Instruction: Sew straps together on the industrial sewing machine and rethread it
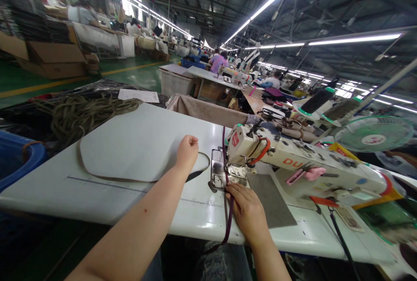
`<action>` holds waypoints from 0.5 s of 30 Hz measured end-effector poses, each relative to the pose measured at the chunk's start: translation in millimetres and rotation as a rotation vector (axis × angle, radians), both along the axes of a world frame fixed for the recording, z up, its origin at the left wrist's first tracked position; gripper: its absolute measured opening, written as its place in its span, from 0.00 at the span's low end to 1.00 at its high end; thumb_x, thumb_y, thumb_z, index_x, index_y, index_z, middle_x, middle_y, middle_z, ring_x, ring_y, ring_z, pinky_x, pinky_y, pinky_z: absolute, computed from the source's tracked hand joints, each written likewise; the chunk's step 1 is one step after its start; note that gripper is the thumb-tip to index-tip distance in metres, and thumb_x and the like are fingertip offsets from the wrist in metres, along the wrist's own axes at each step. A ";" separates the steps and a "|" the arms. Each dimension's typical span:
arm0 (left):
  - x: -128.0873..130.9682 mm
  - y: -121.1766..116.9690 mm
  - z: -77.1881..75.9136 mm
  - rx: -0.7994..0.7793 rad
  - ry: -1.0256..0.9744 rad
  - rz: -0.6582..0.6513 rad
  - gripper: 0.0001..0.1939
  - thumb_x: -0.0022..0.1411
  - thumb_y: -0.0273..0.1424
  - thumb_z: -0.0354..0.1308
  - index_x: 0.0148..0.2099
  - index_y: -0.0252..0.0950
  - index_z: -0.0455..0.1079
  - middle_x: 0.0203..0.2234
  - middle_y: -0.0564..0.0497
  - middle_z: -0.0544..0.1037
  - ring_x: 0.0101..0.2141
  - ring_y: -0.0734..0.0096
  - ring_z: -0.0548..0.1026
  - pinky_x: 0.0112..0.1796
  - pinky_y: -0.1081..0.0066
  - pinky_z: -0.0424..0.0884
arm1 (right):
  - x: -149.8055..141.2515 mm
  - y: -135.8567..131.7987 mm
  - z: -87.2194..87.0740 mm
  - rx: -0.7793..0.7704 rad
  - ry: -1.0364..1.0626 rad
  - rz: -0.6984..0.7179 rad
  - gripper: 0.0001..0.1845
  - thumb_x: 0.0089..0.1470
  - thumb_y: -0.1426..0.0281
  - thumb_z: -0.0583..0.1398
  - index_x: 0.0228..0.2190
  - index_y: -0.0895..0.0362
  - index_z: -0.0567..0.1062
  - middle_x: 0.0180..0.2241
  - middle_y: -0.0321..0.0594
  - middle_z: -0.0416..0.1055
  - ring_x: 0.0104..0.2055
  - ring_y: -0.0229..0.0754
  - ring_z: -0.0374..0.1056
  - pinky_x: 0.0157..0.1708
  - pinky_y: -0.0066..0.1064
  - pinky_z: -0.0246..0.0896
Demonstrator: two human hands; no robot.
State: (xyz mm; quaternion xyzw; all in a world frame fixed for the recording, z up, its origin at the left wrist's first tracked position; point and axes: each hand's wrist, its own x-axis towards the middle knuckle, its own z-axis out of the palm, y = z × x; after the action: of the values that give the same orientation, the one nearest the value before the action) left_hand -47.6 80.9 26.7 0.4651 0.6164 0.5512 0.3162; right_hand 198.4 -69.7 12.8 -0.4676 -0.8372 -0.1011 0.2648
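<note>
My left hand is raised over the white sewing table, its fingers curled closed; what they hold, if anything, is hidden. A thin olive strap curves across the tabletop, passes by my left forearm and loops beside that hand. Near the needle plate, my right hand has its fingers closed on a narrow purple strap. This strap runs under the head of the sewing machine and hangs over the front table edge toward my lap.
A heap of olive strapping lies at the back left near a paper sheet. A blue tub stands at the left edge. Thread cones and a green fan are at the right. Other people sit at distant stations.
</note>
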 end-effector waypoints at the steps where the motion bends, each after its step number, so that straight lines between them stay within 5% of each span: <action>1: 0.1 -0.3 0.2 -0.001 0.000 0.001 0.11 0.60 0.18 0.54 0.39 0.38 0.71 0.36 0.51 0.80 0.39 0.65 0.78 0.44 0.68 0.70 | 0.3 0.2 -0.5 -0.004 -0.001 -0.004 0.15 0.72 0.65 0.57 0.50 0.53 0.81 0.49 0.45 0.81 0.54 0.48 0.76 0.54 0.43 0.72; 15: 0.3 1.0 -3.1 0.010 -0.015 -0.005 0.10 0.60 0.19 0.55 0.39 0.38 0.71 0.36 0.50 0.80 0.39 0.65 0.77 0.43 0.68 0.70 | -1.3 -0.4 0.4 0.006 0.005 -0.013 0.15 0.71 0.65 0.57 0.50 0.53 0.82 0.49 0.46 0.81 0.53 0.48 0.77 0.54 0.42 0.71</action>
State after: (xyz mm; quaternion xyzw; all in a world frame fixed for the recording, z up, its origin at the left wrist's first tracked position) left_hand -47.2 81.9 23.6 0.4642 0.6101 0.5569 0.3197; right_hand 197.1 -70.1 13.3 -0.4727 -0.8332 -0.1041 0.2674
